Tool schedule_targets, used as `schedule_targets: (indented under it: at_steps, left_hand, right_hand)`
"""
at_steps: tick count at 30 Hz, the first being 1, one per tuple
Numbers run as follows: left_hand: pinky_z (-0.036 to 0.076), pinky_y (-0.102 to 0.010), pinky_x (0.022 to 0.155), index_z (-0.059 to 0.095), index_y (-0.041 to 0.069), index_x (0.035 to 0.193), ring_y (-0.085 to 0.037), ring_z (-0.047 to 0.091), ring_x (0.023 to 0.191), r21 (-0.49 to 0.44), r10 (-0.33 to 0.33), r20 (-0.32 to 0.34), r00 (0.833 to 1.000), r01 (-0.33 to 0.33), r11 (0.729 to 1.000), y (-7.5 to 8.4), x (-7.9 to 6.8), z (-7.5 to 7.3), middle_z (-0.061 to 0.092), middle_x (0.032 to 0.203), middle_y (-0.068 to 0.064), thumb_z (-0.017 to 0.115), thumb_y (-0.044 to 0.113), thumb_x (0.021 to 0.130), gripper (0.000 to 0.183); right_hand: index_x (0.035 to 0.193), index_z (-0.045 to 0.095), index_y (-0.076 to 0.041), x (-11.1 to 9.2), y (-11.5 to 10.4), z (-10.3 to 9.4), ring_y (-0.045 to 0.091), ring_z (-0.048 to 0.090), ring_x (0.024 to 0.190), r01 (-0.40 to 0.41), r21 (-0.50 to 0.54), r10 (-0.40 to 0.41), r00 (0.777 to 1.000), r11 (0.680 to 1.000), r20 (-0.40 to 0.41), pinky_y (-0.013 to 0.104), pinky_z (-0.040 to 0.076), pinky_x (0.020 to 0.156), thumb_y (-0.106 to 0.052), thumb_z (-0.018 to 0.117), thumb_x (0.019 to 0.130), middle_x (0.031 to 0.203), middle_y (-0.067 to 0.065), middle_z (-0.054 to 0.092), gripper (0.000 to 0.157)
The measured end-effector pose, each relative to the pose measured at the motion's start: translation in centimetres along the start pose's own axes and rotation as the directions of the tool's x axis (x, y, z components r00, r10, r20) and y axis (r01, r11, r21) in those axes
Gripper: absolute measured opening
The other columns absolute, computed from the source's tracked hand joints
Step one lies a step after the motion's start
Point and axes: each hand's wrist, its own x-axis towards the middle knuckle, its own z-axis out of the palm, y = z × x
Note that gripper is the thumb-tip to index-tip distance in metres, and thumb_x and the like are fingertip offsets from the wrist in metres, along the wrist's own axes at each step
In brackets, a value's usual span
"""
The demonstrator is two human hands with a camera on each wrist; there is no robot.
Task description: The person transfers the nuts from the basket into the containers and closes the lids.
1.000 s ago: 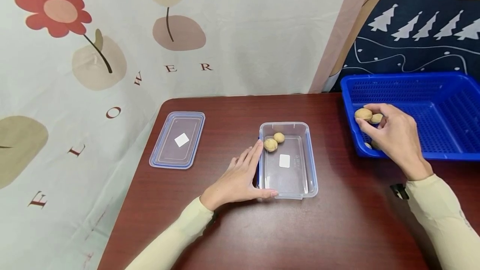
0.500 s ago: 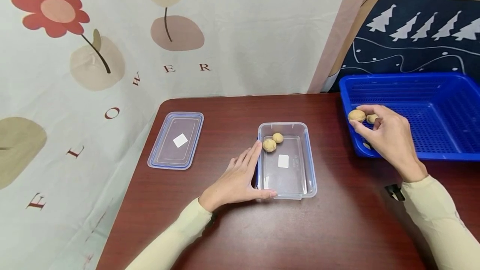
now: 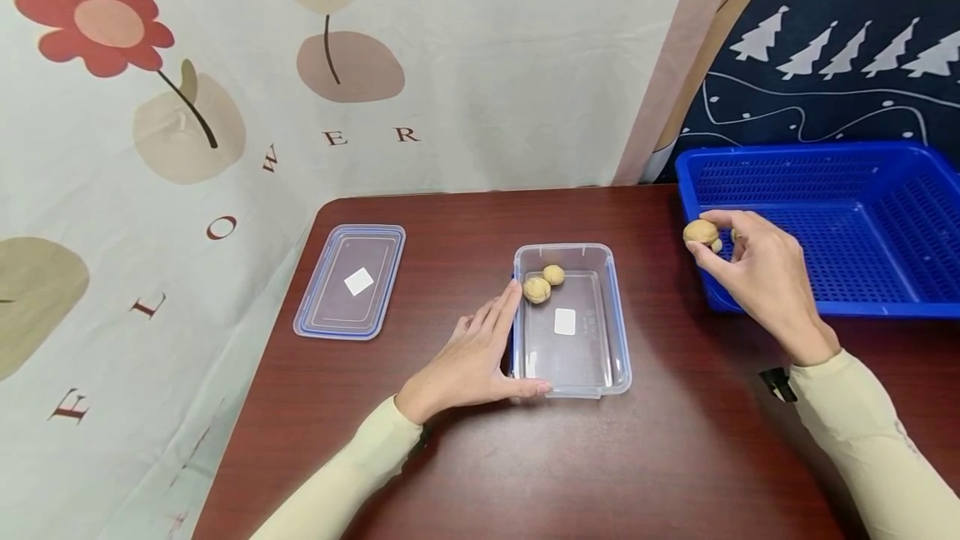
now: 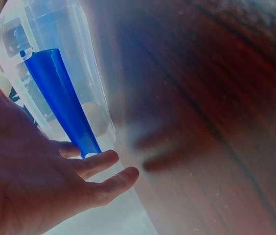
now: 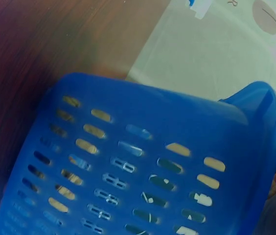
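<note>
With thumb and fingertips my right hand [image 3: 768,277] pinches a walnut [image 3: 701,232], over the left rim of the blue slotted basket [image 3: 806,219]. Behind it, part of another nut [image 3: 717,246] shows; whether the hand also holds it I cannot tell. My left hand [image 3: 468,361] rests, fingers extended, along the left side of a clear plastic container [image 3: 622,323], its thumb at the near rim. Two walnuts [image 3: 537,290] lie in that container's far left part. In the left wrist view, the fingers lie beside the container's blue side latch [image 4: 59,98].
A clear lid [image 3: 351,282] with a blue seal lies on the brown table [image 3: 457,223] at left. The basket stands at the far right, against printed curtains [image 3: 480,65]. Nuts [image 5: 86,145] show through its slots in the right wrist view.
My right hand has moved left with the walnut, from inside the basket to over its left rim. The left hand stays against the container.
</note>
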Motion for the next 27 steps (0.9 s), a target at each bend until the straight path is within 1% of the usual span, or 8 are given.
schedule_targets:
  at_steps: [4, 10, 12, 15, 18, 21, 25, 27]
  left_hand:
    - [0.028, -0.065, 0.122, -0.006, 0.016, 0.176, -0.037, 0.028, 0.161, -0.003, 0.006, -0.004, 1.000, -0.006, 1.000, 0.1, 0.1, -0.1, -0.004, 0.183, 0.005, 0.070, 0.087, 0.084, 0.139]
    - [0.029, -0.063, 0.122, -0.008, 0.017, 0.176, -0.037, 0.031, 0.160, 0.006, 0.007, -0.001, 1.000, -0.007, 1.000, 0.1, 0.1, -0.1, -0.004, 0.182, 0.005, 0.070, 0.087, 0.084, 0.140]
    - [0.029, -0.063, 0.122, -0.008, 0.017, 0.176, -0.037, 0.031, 0.160, 0.005, 0.004, 0.001, 1.000, -0.004, 1.000, 0.1, 0.1, -0.1, -0.005, 0.182, 0.005, 0.070, 0.087, 0.084, 0.139]
    - [0.029, -0.063, 0.122, -0.008, 0.016, 0.176, -0.037, 0.031, 0.160, 0.006, 0.001, 0.006, 1.000, -0.001, 1.000, 0.2, 0.2, -0.2, -0.005, 0.183, 0.004, 0.071, 0.086, 0.084, 0.140]
    - [0.029, -0.064, 0.121, -0.007, 0.015, 0.176, -0.037, 0.032, 0.159, 0.014, 0.005, 0.004, 1.000, -0.005, 1.000, 0.2, 0.1, -0.2, -0.004, 0.183, 0.003, 0.070, 0.086, 0.085, 0.139]
    - [0.029, -0.064, 0.121, -0.006, 0.015, 0.176, -0.037, 0.032, 0.159, 0.018, 0.006, 0.002, 1.000, -0.006, 1.000, 0.1, 0.0, -0.2, -0.004, 0.183, 0.002, 0.070, 0.087, 0.085, 0.139]
    - [0.029, -0.065, 0.121, -0.006, 0.015, 0.176, -0.037, 0.032, 0.159, 0.011, 0.001, 0.002, 1.000, -0.001, 1.000, 0.1, 0.0, -0.1, -0.004, 0.183, 0.004, 0.070, 0.087, 0.085, 0.139]
    - [0.029, -0.065, 0.121, -0.007, 0.016, 0.176, -0.037, 0.033, 0.159, 0.007, 0.000, 0.002, 1.000, 0.000, 1.000, 0.1, -0.1, -0.1, -0.005, 0.183, 0.005, 0.070, 0.087, 0.085, 0.139]
  right_hand:
    - [0.128, 0.077, -0.001, 0.0, -0.4, 0.1, 0.017, 0.046, 0.067, 0.009, 0.007, -0.009, 1.000, 1.000, 0.004, 0.020, 0.031, 0.056, -0.012, 0.090, 0.091, 0.088, 0.010, 0.062, 0.040]
    - [0.129, 0.076, -0.001, -0.1, -0.7, 0.5, 0.017, 0.047, 0.065, 0.009, 0.018, -0.009, 1.000, 1.000, 0.026, 0.020, 0.031, 0.054, -0.013, 0.089, 0.093, 0.084, 0.008, 0.059, 0.041]
    - [0.129, 0.076, -0.001, -0.1, -0.8, 0.8, 0.017, 0.047, 0.066, 0.012, 0.016, -0.012, 1.000, 1.000, 0.021, 0.023, 0.032, 0.057, -0.013, 0.090, 0.092, 0.083, 0.007, 0.058, 0.041]
    - [0.127, 0.075, 0.000, 0.0, -1.0, 1.2, 0.020, 0.046, 0.068, 0.035, 0.018, -0.035, 0.999, 0.999, 0.011, 0.032, 0.034, 0.066, -0.012, 0.090, 0.091, 0.078, 0.008, 0.057, 0.041]
    - [0.127, 0.075, 0.001, 0.1, -1.2, 1.6, 0.021, 0.046, 0.068, 0.064, 0.023, -0.064, 0.998, 0.998, 0.016, 0.039, 0.032, 0.071, -0.010, 0.090, 0.090, 0.075, 0.008, 0.056, 0.042]
    - [0.127, 0.075, 0.000, 0.0, -1.5, 1.7, 0.019, 0.046, 0.065, 0.075, 0.020, -0.076, 0.997, 0.997, 0.024, 0.036, 0.032, 0.069, -0.009, 0.090, 0.090, 0.076, 0.007, 0.056, 0.041]
    - [0.129, 0.073, 0.000, -0.1, -1.8, 1.7, 0.017, 0.048, 0.063, 0.070, 0.014, -0.070, 0.997, 0.997, 0.029, 0.028, 0.032, 0.061, -0.009, 0.088, 0.092, 0.079, 0.007, 0.056, 0.041]
    - [0.129, 0.073, 0.001, -0.1, -2.0, 1.7, 0.018, 0.048, 0.063, 0.069, 0.016, -0.069, 0.997, 0.997, 0.028, 0.026, 0.032, 0.060, -0.009, 0.088, 0.092, 0.079, 0.007, 0.055, 0.042]
